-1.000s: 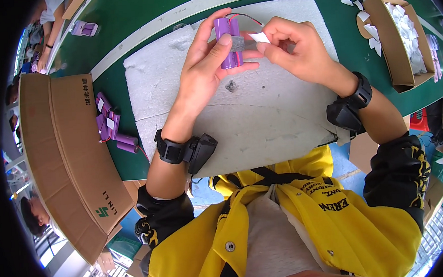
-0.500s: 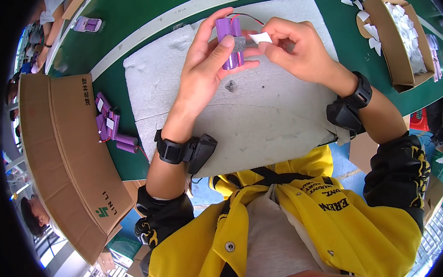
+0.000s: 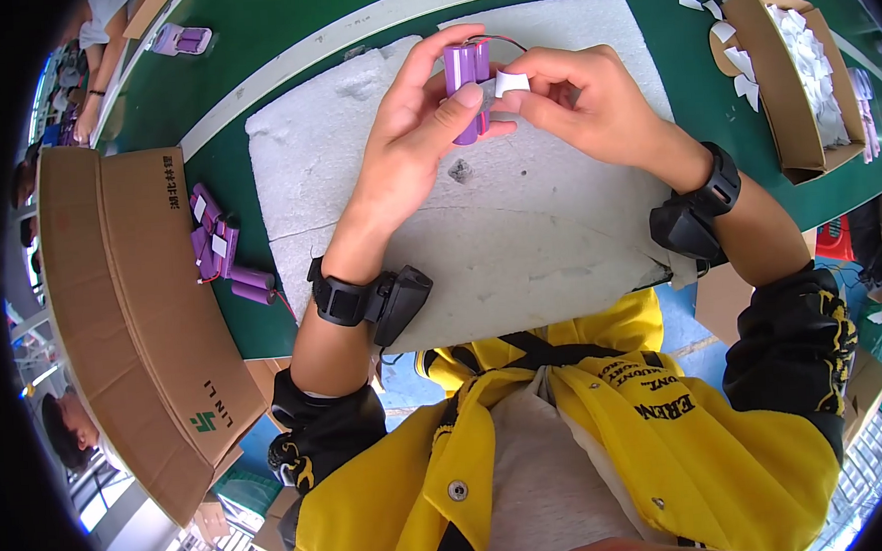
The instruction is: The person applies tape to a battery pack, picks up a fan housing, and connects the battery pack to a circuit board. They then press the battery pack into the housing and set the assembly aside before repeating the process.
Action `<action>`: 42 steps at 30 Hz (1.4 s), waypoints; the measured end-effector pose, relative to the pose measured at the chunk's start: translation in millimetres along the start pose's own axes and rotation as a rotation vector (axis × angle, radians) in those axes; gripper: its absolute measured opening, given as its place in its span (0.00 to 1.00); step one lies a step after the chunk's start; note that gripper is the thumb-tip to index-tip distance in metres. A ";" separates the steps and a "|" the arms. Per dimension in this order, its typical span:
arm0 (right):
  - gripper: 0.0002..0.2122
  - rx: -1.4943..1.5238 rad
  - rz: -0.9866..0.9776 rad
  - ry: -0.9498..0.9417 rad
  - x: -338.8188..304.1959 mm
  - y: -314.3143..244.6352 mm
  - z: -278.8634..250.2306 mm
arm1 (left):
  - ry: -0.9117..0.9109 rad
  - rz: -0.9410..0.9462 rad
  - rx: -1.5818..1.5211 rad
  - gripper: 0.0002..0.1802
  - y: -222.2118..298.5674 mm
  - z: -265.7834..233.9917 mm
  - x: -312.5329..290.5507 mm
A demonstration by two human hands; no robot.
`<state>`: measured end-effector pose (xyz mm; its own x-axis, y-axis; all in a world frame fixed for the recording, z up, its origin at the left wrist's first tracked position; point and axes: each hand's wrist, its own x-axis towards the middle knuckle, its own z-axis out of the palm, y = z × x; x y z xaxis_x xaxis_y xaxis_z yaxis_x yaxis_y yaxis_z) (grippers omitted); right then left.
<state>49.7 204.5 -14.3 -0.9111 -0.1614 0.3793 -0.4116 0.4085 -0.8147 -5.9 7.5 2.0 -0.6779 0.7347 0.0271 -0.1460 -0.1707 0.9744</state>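
Observation:
My left hand [image 3: 423, 127] is closed round a purple battery pack [image 3: 461, 67] of side-by-side cylinders, held upright above the grey foam sheet. A thin red and black wire runs from the pack's top toward my right hand. My left thumb presses on a grey patch [image 3: 486, 95] across the pack's front. Between thumb and forefinger, my right hand [image 3: 586, 98] pinches a small white paper piece [image 3: 512, 83] against the pack's right side, by the grey patch. The far side of the pack is hidden by my left fingers.
The foam sheet [image 3: 519, 241] lies on a green table [image 3: 254, 330]. At the left are several purple packs [image 3: 215, 237] beside a large cardboard box [image 3: 154, 310]. A cardboard box [image 3: 786, 108] of white paper scraps stands at the right. Another person's arm [image 3: 97, 84] shows far left.
The battery pack has shifted slightly right and nearer to me with my left hand. The white paper in my right hand has come up against the pack and turned.

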 end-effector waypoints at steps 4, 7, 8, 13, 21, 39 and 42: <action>0.07 -0.002 -0.001 -0.002 0.0 0.2 0.5 | -0.008 0.017 -0.040 0.23 -0.4 0.3 0.0; 0.06 -0.006 -0.003 -0.004 -0.2 0.2 0.8 | -0.012 0.033 -0.022 0.22 0.2 0.7 0.1; 0.06 -0.006 -0.003 -0.004 -0.3 0.3 0.9 | -0.012 0.033 -0.022 0.22 -0.1 0.7 0.3; 0.05 -0.009 -0.001 -0.022 -0.1 0.8 0.2 | 0.005 0.050 -0.030 0.22 -1.3 0.5 1.3; 0.04 -0.006 0.028 -0.045 0.3 -1.4 -1.1 | 0.014 0.048 -0.013 0.22 -0.2 0.6 1.2; 0.05 0.019 0.053 -0.044 0.9 0.8 -2.5 | 0.014 0.053 0.019 0.21 -0.9 -0.5 1.8; 0.05 0.009 0.055 -0.045 0.8 2.6 -3.3 | 0.018 0.053 0.019 0.21 -1.2 -1.0 1.8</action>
<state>48.0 208.5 -14.7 -0.9323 -0.1790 0.3144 -0.3611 0.4102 -0.8375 -7.7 8.4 0.6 -0.6973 0.7129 0.0745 -0.0959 -0.1959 0.9759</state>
